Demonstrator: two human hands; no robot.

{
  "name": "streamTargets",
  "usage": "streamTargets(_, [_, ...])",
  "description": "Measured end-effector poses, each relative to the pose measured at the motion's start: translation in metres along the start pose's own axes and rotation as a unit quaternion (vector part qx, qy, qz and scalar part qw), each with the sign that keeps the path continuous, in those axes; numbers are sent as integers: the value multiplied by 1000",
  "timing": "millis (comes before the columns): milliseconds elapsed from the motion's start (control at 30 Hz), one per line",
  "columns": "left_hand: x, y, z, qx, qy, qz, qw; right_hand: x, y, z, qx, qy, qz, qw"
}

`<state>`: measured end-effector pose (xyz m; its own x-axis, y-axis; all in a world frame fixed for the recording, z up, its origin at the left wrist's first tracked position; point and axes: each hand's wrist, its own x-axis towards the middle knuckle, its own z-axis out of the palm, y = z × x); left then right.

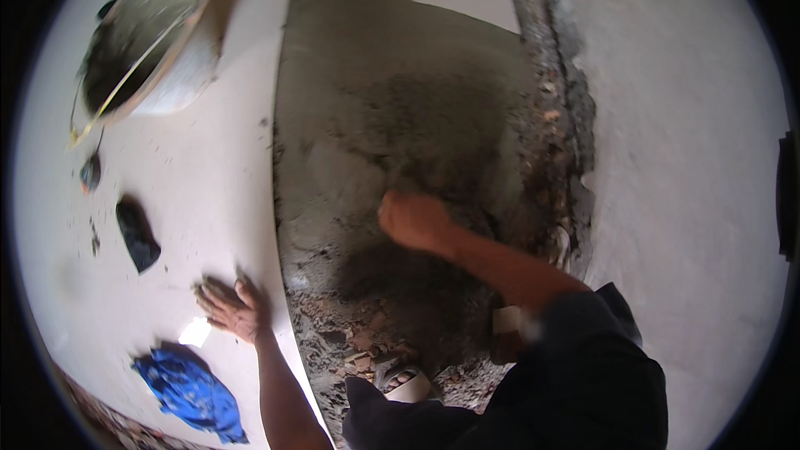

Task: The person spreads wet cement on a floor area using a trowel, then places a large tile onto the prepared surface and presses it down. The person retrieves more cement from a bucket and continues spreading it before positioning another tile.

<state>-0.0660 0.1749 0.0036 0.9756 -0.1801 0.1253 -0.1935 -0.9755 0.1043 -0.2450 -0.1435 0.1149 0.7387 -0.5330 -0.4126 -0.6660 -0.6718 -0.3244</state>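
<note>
My left hand point(232, 310) lies on the pale tile floor with its fingers spread. It holds nothing and rests beside the edge of a strip of wet grey mortar point(333, 58). Over the middle of that mortar, my right hand point(414, 219) is closed, its fist slightly blurred. Whatever it grips is hidden or blends into the grey. The far part of the mortar looks smooth, while the area around my right hand is rougher and darker. Close to my left hand lies a crumpled blue cloth point(190, 390).
A mortar-smeared bucket point(179, 75) with a wire handle stands at the upper left. Nearer are a small dark lump point(90, 172) and a black oblong object point(137, 235). Broken rubble point(367, 337) lies by my sandalled foot point(404, 382). A wall point(683, 158) rises along the right.
</note>
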Motion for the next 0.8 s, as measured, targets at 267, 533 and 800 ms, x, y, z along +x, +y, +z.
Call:
streamTargets(267, [-1, -8, 11, 41, 0, 22, 999, -52, 135, -14, -228, 70, 99, 966])
streamTargets(533, [1, -7, 10, 45, -11, 21, 999, -15, 121, -40, -47, 39, 203, 977])
streamTargets(800, [0, -7, 13, 51, -17, 19, 998, -22, 245, -38, 85, -27, 484, 870])
